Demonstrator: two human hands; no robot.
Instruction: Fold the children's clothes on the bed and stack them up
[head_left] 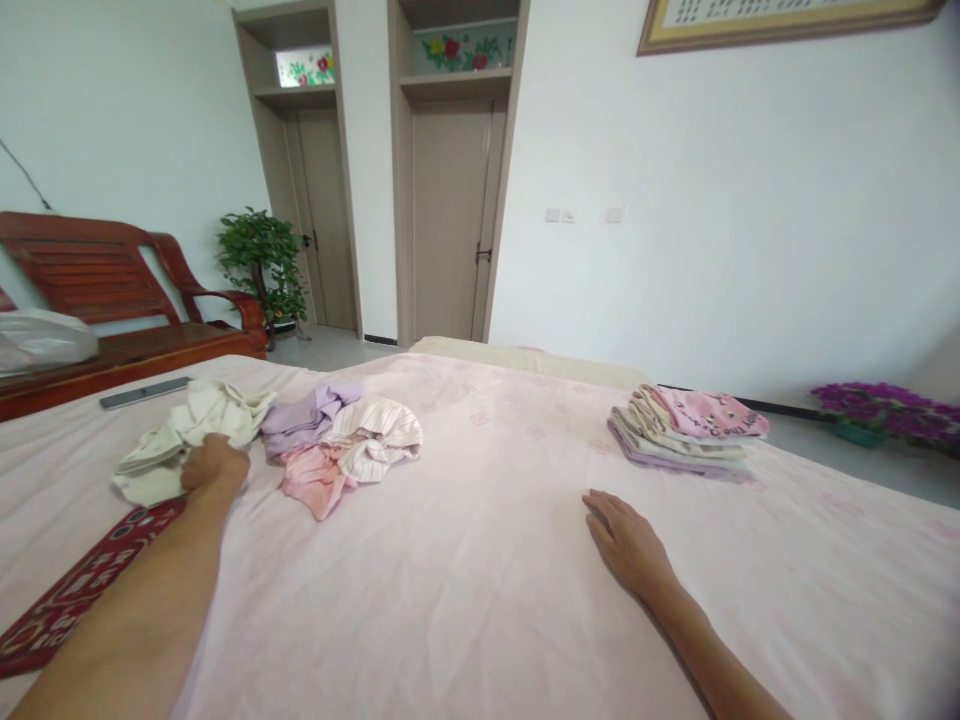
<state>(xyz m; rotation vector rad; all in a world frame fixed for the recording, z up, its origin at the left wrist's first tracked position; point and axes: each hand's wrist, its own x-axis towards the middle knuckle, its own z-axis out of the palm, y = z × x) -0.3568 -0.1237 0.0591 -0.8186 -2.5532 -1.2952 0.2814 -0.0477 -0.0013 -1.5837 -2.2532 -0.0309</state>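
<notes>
My left hand (215, 464) is closed on a crumpled cream garment (225, 408) at the left of the bed-like surface; its fingertips are partly hidden by the cloth. Just right of it lie a rumpled lilac cloth (311, 415), a pink cloth (315, 480) and a white striped cloth (382, 435), loosely heaped together. My right hand (626, 537) rests flat, fingers stretched out, on the pale pink sheet (480, 570), holding nothing. Beyond it sits a stack of folded clothes (679, 445) with a printed pink folded garment (716, 412) on top.
A dark red printed cloth or bag (82, 590) lies under my left forearm. A flat dark device (145, 392) is behind the cream garment. Farther off stand a wooden bench (97, 270), a green potted plant (259, 250) and purple flowers (885, 408) near the wall.
</notes>
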